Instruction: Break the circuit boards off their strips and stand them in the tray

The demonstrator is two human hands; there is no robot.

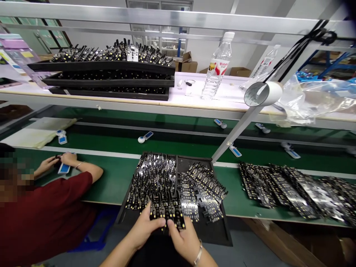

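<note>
Both my hands grip one black circuit board panel (167,209), made of several joined boards with small pale yellow parts. My left hand (146,226) pinches its left end, thumb on top. At the right end, my right hand (185,237) has its thumb near the other thumb; the fingers beneath are hidden. The panel is above the front of a black divided tray (225,233). Densely packed small boards (155,174) fill the tray's left compartment. In the right compartment lie loose overlapping panels (207,185).
More panels (294,189) lie in rows on the green bench to the right. At left, a co-worker in a red sleeve (75,189) handles a small blue-and-white device. Stacked trays (111,79) and a bottle (217,68) stand on the shelf. A slanting metal post (236,131) rises behind the tray.
</note>
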